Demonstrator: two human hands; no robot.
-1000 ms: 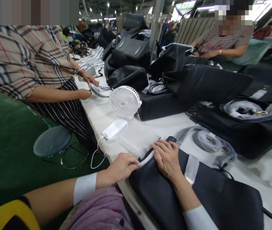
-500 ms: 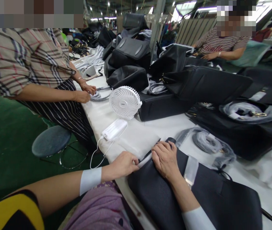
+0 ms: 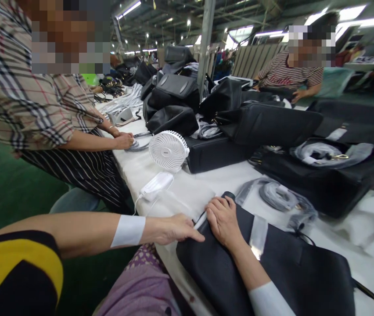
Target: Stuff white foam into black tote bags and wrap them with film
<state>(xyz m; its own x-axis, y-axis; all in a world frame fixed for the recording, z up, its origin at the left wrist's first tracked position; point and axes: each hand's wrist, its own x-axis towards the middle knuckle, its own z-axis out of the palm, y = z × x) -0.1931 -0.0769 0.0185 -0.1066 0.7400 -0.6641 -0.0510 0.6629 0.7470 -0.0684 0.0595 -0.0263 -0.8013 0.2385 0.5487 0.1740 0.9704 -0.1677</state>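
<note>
Right at the near table edge lay the black bag (image 3: pixel 272 272), flat on the white table cover (image 3: pixel 147 162). R hand (image 3: pixel 222 219) pressed palm-down on its top corner, fingers spread — no pinch. L hand (image 3: pixel 174 229) lay just beside it, fingers stretched flat onto a white strip (image 3: pixel 200 220) at the bag's edge. Beyond the hands: white power bank (image 3: pixel 156 184) w/ cable, then a small white fan (image 3: pixel 168 150). Further left, a co-worker's hands (image 3: pixel 124 139) touched a grey strap coil (image 3: pixel 137 146).
</note>
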